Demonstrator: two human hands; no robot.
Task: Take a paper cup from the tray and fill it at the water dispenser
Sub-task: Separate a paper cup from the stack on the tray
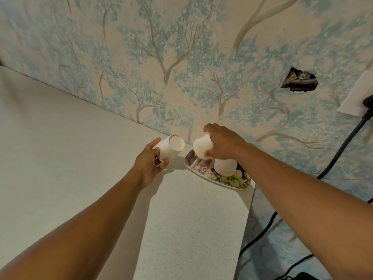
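The left hand (150,162) is wrapped around a single white paper cup (171,147), fingers curled about its body and thumb along the near side, so the cup lies tilted with its closed base turned toward the camera. The right hand (222,143) grips a short stack of paper cups (202,148) from above, fingers pressed around the upper part while the wider rims hang down and to the left, tipped off vertical.

Taking the flowered tray (243,181) as the landmark: the stack in the right hand is held just above the tray's left end, clear of it as far as can be seen. The single cup in the left hand sits to the left of the tray, beyond its rim and raised over the pale speckled countertop (181,229). One more group of white cups (225,166) stands on the tray itself, rims down, directly under the right wrist (how many cups are nested there cannot be told). The tray rests at the back right corner of the countertop, close against the wallpaper (181,57) printed with blue-green trees.

Up and to the right of the tray, the wallpaper has a ragged hole (299,81). Farther right a white outlet plate (358,93) carries a black cord (341,150) that runs down past the countertop's right edge.
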